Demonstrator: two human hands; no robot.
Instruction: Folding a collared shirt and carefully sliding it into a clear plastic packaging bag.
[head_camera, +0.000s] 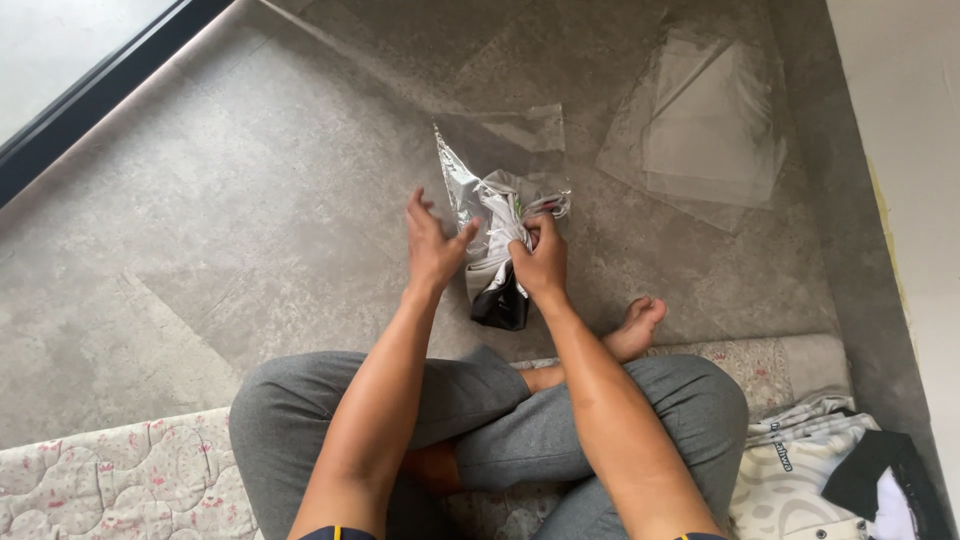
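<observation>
A rolled white-and-black garment is seen half inside a clear bag, held above the grey floor. The right hand is clamped on its right side, fingers curled. The left hand is just left of it, fingers spread apart, thumb touching the bag. Beyond, more bags are stacked.

Open floor: upper left and centre left of frame, unobstructed. Stack of clear plastic bags: occupies upper right. Bare foot and folded garments: crowd lower right. Quilted mat: lower left.
</observation>
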